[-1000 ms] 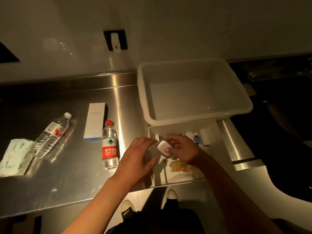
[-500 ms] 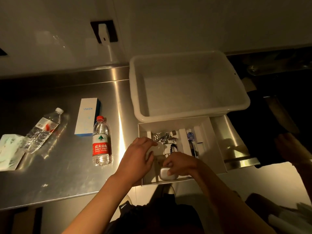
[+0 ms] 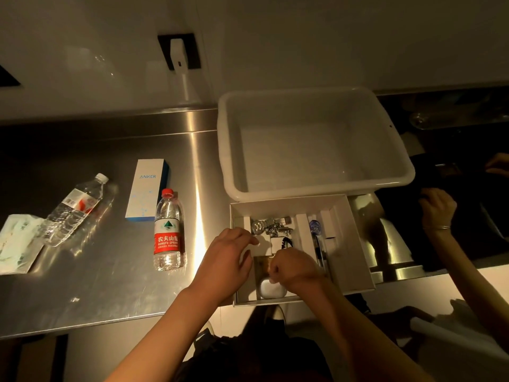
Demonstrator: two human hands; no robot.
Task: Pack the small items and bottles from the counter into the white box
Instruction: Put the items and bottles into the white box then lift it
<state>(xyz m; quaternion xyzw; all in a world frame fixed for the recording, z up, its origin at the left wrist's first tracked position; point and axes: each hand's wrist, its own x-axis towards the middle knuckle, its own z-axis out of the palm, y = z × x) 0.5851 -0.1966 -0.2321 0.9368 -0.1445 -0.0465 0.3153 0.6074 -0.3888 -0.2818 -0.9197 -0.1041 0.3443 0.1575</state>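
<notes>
Right hand (image 3: 296, 267) hides part of the earbud case (image 3: 269, 289) in white box (image 3: 355, 244).

Looks like a commercial kitchen or prep room, dimly lit

Brushed stainless steel surface (image 3: 104, 271) with a raised back lip against a plain pale wall (image 3: 303, 37), a white plastic tub (image 3: 407, 172) like a dish bin, and a black wall plate (image 3: 179, 51) holding a white plug, maybe a charger, hard to tell.
</notes>
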